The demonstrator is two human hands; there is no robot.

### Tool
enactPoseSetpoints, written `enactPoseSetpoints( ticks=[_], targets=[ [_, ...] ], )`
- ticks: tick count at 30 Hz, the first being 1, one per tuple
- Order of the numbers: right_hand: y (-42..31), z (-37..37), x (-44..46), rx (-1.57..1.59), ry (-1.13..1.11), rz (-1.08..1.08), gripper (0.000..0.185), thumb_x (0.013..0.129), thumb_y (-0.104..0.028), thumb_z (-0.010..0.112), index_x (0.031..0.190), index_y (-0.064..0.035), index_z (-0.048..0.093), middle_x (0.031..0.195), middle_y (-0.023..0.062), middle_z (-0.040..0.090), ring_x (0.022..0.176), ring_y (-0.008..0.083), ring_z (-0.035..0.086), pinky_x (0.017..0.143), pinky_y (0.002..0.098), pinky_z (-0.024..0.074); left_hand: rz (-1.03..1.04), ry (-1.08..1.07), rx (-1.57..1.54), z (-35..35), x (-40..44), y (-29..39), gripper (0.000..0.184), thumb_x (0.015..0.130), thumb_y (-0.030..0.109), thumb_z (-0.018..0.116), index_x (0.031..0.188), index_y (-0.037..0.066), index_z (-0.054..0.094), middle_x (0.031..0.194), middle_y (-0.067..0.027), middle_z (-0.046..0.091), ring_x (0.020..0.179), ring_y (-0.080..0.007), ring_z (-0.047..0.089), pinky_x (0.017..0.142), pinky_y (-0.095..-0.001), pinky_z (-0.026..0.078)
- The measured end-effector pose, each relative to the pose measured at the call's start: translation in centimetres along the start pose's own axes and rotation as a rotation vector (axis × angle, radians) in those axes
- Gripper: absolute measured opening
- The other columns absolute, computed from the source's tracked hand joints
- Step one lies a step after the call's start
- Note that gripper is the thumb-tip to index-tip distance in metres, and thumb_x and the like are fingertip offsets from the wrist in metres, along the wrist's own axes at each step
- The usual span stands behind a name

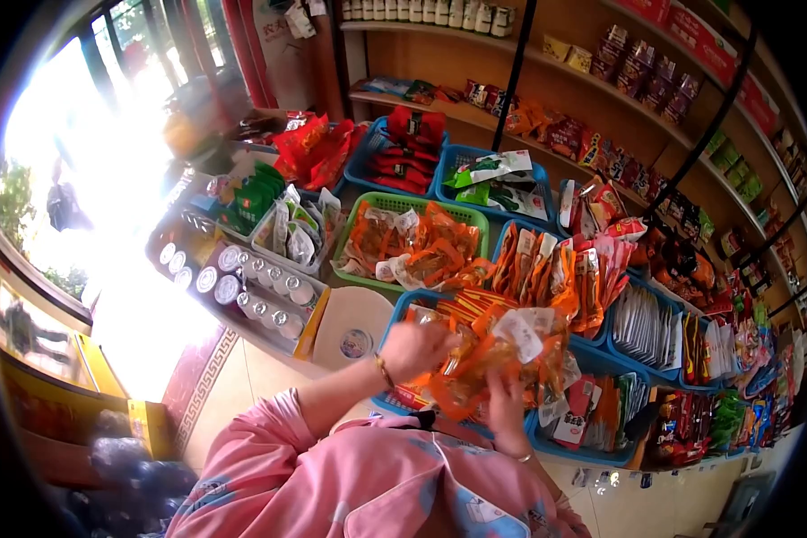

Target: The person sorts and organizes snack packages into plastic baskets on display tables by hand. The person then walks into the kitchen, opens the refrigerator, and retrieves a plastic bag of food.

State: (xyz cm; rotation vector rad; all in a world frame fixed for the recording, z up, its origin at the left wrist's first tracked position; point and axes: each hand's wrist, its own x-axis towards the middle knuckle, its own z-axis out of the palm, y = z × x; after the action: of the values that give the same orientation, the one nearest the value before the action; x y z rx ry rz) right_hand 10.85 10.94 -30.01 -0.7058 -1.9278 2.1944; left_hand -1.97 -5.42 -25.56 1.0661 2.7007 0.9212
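Note:
A loose bunch of clear-and-orange snack packets [518, 339] is between my two hands, some with white labels. My left hand [414, 348] has its fingers curled on the left side of the bunch. From below, my right hand [506, 411] presses against the packets, its fingers partly hidden and slightly blurred. Beneath them stands a blue basket [391, 325] holding thin red-and-yellow packets [462, 305]. Just beyond, a green basket [486, 235] contains similar orange packets [408, 238]. Upright orange packets [538, 269] fill the blue basket at its right.
A round white lid or tub [354, 327] is left of the baskets, beside a bin of white-capped cups [264, 296]. More blue baskets [620, 457] of packaged snacks extend right. Stocked wooden shelves [583, 76] line the back. A bright doorway opens at left.

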Motion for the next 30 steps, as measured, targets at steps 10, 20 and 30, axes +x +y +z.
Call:
enactPoseSetpoints(
  ticks=[10,20,30],
  targets=[
    [3.6,-1.0,-1.2,-0.013,0.117,0.005,0.027,0.093,-0.025,0.052,0.089,0.0002,0.059,0.071,0.0,0.055,0.067,0.0065,0.048,0.059,0.0255,0.0379,-0.392,-0.323,0.45,-2.3,13.3,-8.1,0.031,0.082,0.029,0.06,0.104,0.007,0.06,0.105,-0.0125,0.061,0.104,-0.027,0.054,0.087,-0.0392,0.043],
    [4.7,-2.1,-1.2,-0.178,0.109,0.059,0.029,0.093,-0.028,0.051,0.086,-0.0002,0.058,0.074,-0.0011,0.054,0.067,0.0075,0.046,0.061,0.0257,0.0376,-0.501,0.146,-0.435,-4.4,12.9,-14.4,0.039,0.072,0.017,0.073,0.102,0.001,0.055,0.082,-0.0115,0.064,0.073,-0.0193,0.064,0.058,-0.0349,0.052],
    [4.7,-2.2,-1.4,-0.101,0.103,0.057,0.026,0.093,-0.024,0.051,0.09,0.0006,0.058,0.077,0.0002,0.057,0.069,0.007,0.048,0.06,0.0244,0.0388,-0.552,0.331,0.191,-6.7,15.1,-20.1,0.028,0.085,0.027,0.055,0.097,0.003,0.049,0.08,-0.0208,0.062,0.075,-0.0335,0.062,0.061,-0.0418,0.049]
  ],
)
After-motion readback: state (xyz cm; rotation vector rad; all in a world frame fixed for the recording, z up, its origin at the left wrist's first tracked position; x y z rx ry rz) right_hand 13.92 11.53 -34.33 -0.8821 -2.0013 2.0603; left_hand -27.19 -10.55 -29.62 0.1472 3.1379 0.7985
